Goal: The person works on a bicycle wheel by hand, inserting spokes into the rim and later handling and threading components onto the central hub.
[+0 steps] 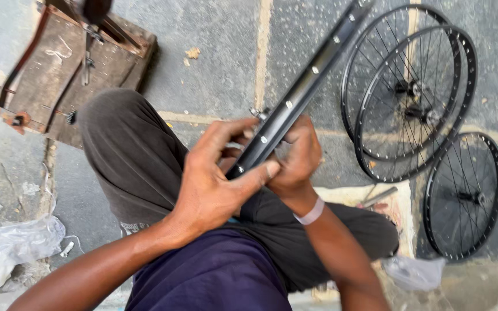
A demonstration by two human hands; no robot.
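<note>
Both hands close on a black bicycle rim (295, 98), seen nearly edge-on so that it reads as a long dark bar. The left hand (211, 184) wraps it from the near side, thumb laid along the metal and fingers curled over the top. The right hand (298, 158) pinches it from the far side, just beside the left; a pale band (309, 213) circles that wrist. The grip sits at the rim's lower end, above the person's bent knee in dark trousers (134, 155).

From the grip the rim's long axis runs up and away to the right, and its far end is cut off by the picture's top edge. A row of small spoke holes shows along its inner face. Where the rim passes between the hands, the fingers hide its lower end, and motion blur makes the small silver part just above the grip hard to make out.

Left of the grip, beyond the knee, lies open stone floor (220, 57), then a worn wooden stand (59, 69) with metal fittings. Nearer, to the left, lie crumpled clear plastic bags (7, 242). Right of the grip and well apart, three spoked wheels (416, 98) lie flat on the floor, two overlapping and a smaller one nearer.
</note>
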